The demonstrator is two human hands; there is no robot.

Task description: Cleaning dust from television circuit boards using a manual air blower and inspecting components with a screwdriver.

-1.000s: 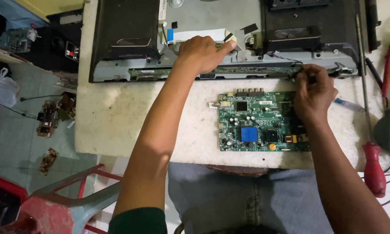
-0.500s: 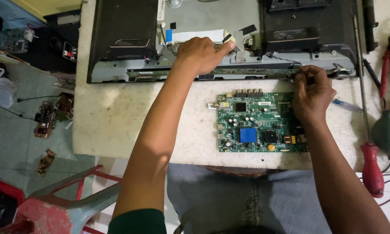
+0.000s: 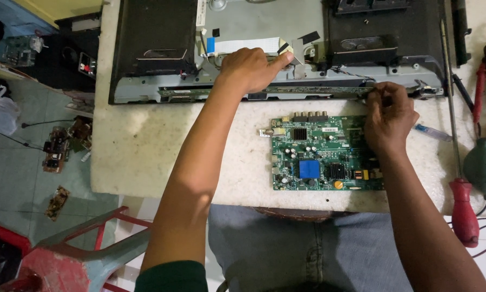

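An opened flat-panel screen chassis [image 3: 264, 32] lies across the far side of the white table [image 3: 140, 151]. A long narrow strip board [image 3: 307, 90] runs along its near edge. My left hand [image 3: 251, 69] rests on the chassis, its index finger pressing near a white flat ribbon cable [image 3: 243, 45]. My right hand [image 3: 389, 116] pinches the right end of the strip board, fingers closed on it. A green circuit board [image 3: 321, 154] with a blue part lies flat on the table just below both hands.
A red-handled screwdriver [image 3: 461, 200] and a teal blower bulb [image 3: 483, 165] lie at the right edge. A small blue pen-like tool [image 3: 432, 131] sits beside my right hand. Loose circuit boards [image 3: 56, 151] lie on the floor to the left, by a red stool [image 3: 64, 259].
Both hands stay in place on the chassis and strip board; only a slight shift of the view.
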